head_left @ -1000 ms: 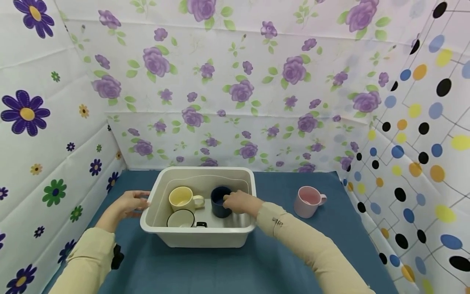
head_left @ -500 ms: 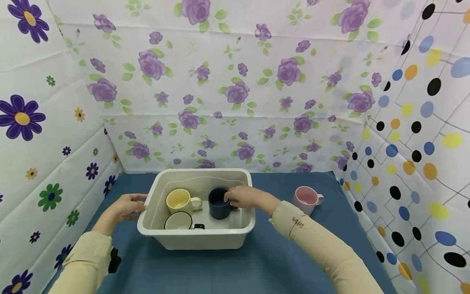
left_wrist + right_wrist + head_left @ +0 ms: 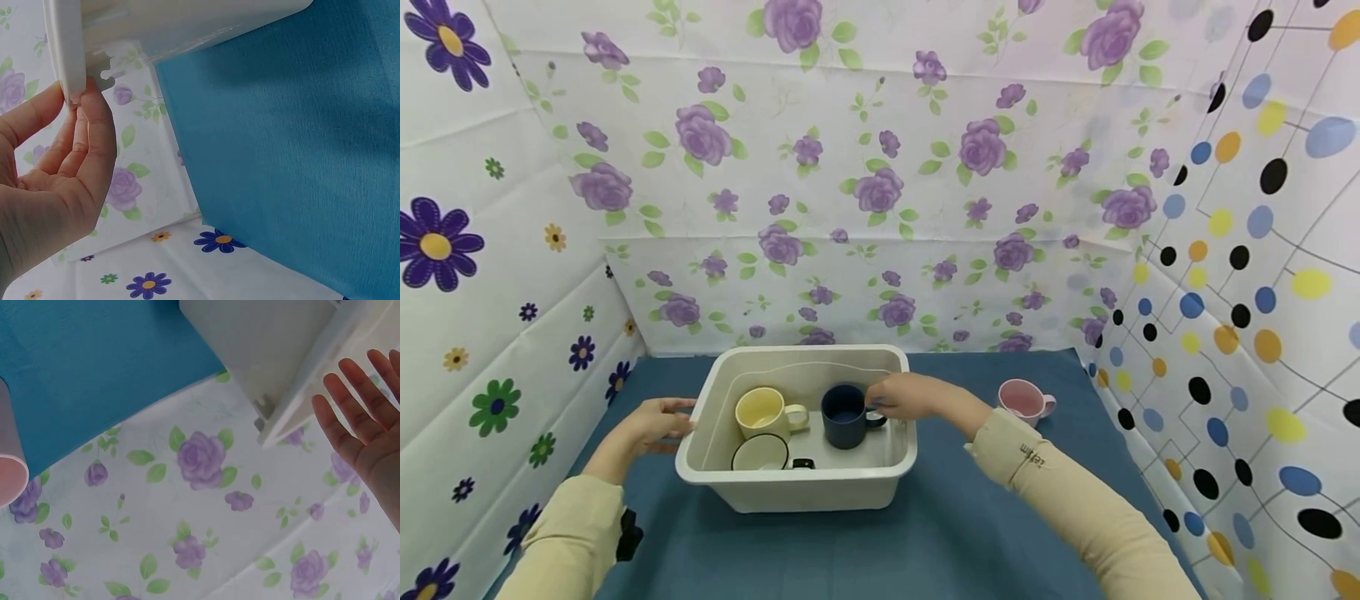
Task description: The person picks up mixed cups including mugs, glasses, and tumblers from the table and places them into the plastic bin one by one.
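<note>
A cream-white plastic bin (image 3: 805,495) stands on the blue tabletop. My left hand (image 3: 653,423) is at its left rim; in the left wrist view the thumb (image 3: 39,114) and fingers pinch that rim from both sides. Inside the bin, a navy mug (image 3: 844,432) stands upright, handle to the right. Close to that handle is my right hand (image 3: 908,395), reaching in over the right rim; its fingers (image 3: 359,394) look loosely extended in the right wrist view, holding nothing. A yellow mug (image 3: 760,417) and a white mug (image 3: 761,454) with a black rim and handle sit at the bin's left.
To the right of the bin, a pink mug (image 3: 1021,398) stands on the blue tabletop (image 3: 820,558), partly hidden by the right sleeve (image 3: 1075,500). Flowered sheets (image 3: 820,208) rise behind and at the left, and a dotted sheet (image 3: 1240,333) borders the right side.
The right hand has let go of the navy mug and drawn back to the right, so the mug's handle shows. The left hand stays at the rim; the whole view has shifted slightly.
</note>
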`<state>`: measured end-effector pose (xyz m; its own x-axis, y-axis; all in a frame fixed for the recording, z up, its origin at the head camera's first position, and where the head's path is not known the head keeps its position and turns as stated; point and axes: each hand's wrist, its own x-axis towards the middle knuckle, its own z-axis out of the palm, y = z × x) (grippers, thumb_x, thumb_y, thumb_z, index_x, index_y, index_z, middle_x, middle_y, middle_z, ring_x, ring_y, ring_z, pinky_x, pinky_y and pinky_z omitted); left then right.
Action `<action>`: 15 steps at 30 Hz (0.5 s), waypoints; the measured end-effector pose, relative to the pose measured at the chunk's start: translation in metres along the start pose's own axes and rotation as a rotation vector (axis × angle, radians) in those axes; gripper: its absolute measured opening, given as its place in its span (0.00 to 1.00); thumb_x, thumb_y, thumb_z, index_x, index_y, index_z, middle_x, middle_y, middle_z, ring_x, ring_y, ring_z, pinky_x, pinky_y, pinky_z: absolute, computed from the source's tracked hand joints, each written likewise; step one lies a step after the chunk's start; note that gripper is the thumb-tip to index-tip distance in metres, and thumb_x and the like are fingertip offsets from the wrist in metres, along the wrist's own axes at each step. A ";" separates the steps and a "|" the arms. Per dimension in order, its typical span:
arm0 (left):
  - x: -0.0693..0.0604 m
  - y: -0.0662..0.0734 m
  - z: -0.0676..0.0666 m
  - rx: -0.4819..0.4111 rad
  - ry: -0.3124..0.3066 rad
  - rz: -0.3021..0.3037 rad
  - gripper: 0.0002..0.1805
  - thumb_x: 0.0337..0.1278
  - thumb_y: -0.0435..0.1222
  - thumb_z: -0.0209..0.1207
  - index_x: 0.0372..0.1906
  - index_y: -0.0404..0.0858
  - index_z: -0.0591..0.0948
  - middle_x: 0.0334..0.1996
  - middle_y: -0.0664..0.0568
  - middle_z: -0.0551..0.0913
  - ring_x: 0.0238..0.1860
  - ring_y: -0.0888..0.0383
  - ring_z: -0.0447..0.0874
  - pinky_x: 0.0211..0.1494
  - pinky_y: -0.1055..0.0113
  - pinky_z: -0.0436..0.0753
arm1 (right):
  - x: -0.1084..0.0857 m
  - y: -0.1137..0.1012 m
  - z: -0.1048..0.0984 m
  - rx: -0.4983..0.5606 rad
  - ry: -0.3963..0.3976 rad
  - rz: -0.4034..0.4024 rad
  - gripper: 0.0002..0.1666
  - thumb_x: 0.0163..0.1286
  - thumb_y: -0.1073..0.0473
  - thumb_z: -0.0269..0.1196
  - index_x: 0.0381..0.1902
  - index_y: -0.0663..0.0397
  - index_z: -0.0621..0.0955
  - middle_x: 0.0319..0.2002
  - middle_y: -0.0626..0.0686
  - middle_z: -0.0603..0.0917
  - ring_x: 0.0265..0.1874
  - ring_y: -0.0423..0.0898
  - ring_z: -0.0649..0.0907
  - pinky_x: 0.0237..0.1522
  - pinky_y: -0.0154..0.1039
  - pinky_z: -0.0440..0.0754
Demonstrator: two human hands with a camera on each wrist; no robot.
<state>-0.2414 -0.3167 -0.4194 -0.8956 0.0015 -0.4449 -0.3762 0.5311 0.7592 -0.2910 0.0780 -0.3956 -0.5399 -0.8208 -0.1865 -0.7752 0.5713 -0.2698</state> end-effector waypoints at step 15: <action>-0.001 -0.002 0.000 -0.004 0.001 -0.002 0.33 0.61 0.30 0.55 0.68 0.24 0.57 0.61 0.25 0.65 0.41 0.55 0.82 0.47 0.52 0.84 | -0.042 0.018 -0.015 0.248 0.225 0.055 0.17 0.72 0.59 0.53 0.57 0.55 0.76 0.50 0.56 0.81 0.47 0.49 0.81 0.49 0.43 0.81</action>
<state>-0.2395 -0.3175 -0.4205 -0.8953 -0.0006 -0.4456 -0.3789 0.5274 0.7605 -0.2873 0.1227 -0.3784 -0.6592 -0.7519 -0.0014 -0.6544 0.5746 -0.4915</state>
